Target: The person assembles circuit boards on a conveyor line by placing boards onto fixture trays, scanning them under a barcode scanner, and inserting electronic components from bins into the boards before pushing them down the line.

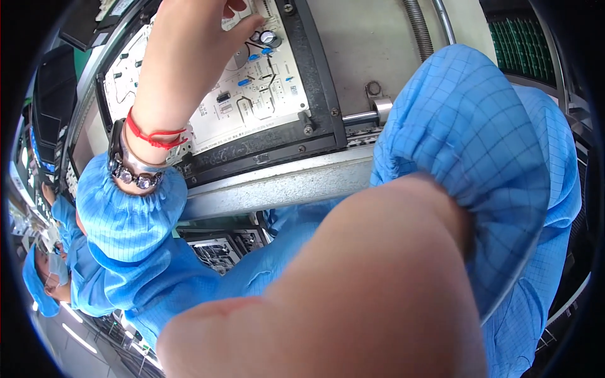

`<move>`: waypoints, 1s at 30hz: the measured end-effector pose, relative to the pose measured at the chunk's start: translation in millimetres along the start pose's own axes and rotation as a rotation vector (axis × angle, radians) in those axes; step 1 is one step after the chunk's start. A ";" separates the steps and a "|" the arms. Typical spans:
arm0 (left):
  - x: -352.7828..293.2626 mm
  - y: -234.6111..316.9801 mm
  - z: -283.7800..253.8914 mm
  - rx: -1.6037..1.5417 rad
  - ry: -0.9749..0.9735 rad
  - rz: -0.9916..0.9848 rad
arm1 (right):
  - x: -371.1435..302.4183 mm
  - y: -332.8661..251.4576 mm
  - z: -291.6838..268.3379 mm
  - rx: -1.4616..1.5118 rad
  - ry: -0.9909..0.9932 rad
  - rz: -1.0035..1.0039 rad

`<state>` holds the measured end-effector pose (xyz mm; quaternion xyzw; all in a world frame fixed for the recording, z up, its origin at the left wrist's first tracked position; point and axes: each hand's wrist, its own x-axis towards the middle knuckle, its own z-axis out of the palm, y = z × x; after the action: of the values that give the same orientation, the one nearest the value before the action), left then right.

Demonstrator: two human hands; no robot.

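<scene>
My left hand [198,34] reaches over a white circuit board [271,104] set in a black frame [321,75]. Its thumb stands apart from a bent finger, and no object shows between them; the upper edge of the view cuts off the other fingers. Small parts sit on the board near the thumb, among them a round capacitor [270,39] and a blue component [244,82]. Very close and blurred, my right hand [271,334] fills the lower middle. Its fingers are hidden, so what it may hold does not show.
A metal rail [277,183] runs along the near side of the frame. Beyond it lie a ribbed hose [418,28] and a rod clamp [378,104]. Green boards [523,50] stand at the far right. Another person in blue [47,277] is at the left.
</scene>
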<state>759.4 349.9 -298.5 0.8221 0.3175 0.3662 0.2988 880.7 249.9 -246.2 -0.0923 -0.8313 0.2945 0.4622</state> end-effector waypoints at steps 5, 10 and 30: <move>17.7 57.6 -9.3 0.686 -0.324 -0.046 | -6.8 0.0 -6.7 -0.008 0.015 0.051; 25.0 60.2 -6.5 0.719 -0.357 -0.014 | -7.2 -1.3 -9.3 0.006 0.014 0.070; 22.7 73.9 -31.8 0.479 -0.309 -0.288 | 11.3 -14.5 -2.5 0.062 -0.075 0.061</move>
<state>768.7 329.2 -218.0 0.8614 0.4589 0.1058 0.1903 878.3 244.0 -228.8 -0.0921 -0.8354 0.3377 0.4239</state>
